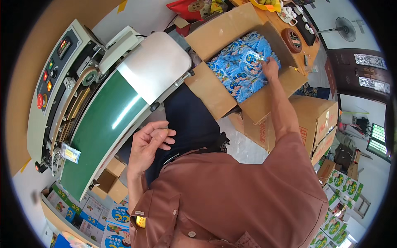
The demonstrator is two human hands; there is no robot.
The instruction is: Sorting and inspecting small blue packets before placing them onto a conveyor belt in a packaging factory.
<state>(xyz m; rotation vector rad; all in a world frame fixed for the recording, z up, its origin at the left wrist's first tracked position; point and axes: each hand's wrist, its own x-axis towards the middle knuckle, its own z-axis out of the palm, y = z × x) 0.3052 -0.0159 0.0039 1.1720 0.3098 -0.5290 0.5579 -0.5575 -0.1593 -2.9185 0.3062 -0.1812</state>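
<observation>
My right hand (271, 68) reaches into an open cardboard box (226, 28) and pinches the edge of a small blue printed packet (253, 58). Many similar blue packets (237, 76) fill the box in a loose heap. My left hand (151, 141) hovers in front of my body, beside the green conveyor belt (108, 118). Its fingers are loosely curled and apart, with nothing seen in them. The belt belongs to a band sealing machine (58, 70) on the left. At its near end a small pale packet (70, 153) with yellow and blue print sits by the sealing head.
A metal plate (159, 58) covers the belt's far end. Closed cartons (312, 120) stand below the box on the right. Behind is a wooden table (271, 22) with a teapot (286, 15) and a round brown box (292, 40). Printed cartons (89, 213) are stacked lower left.
</observation>
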